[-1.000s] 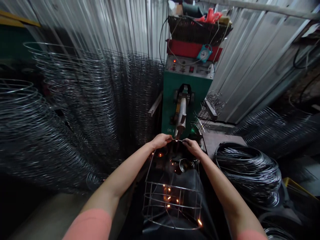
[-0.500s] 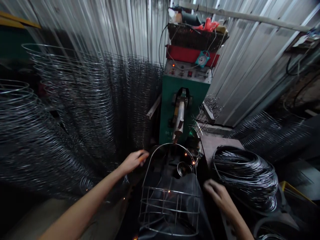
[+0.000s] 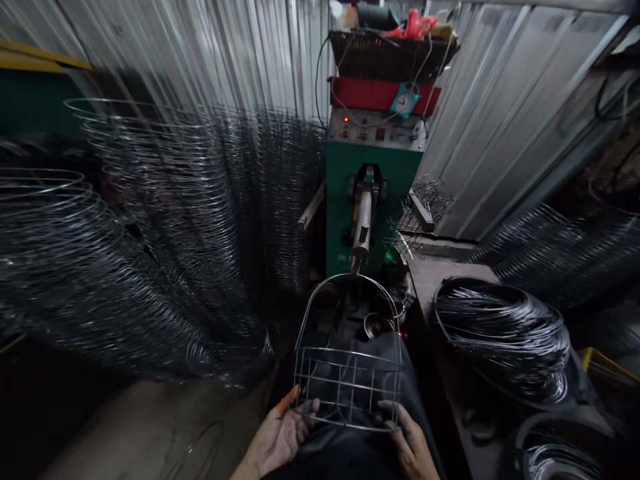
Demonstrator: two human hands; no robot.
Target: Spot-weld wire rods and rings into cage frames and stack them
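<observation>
A wire basket (image 3: 339,383) with a tall arched handle is tilted over my lap. The top of its arch lies at the tip of the machine's metal arm (image 3: 363,223); I cannot tell whether they touch. My left hand (image 3: 286,427) has its fingers closed around the basket's lower left corner. Its thumb and fingers look orange and smudged. At the lower right corner, my right hand (image 3: 409,435) pinches the wire between thumb and fingers. Beneath the basket, a dark cloth (image 3: 330,448) covers my lap.
A green machine (image 3: 345,173) with a control panel stands ahead. Tall stacks of wire rings (image 3: 165,180) fill the left side. On the right bench lie a coil of cut wires (image 3: 505,333) and a round tub (image 3: 523,440). A small metal bowl (image 3: 375,325) sits below the arm.
Both hands, apart from the basket before, have come in and taken hold of its lower corners. The glowing sparks around the basket have mostly gone. The view has shifted slightly.
</observation>
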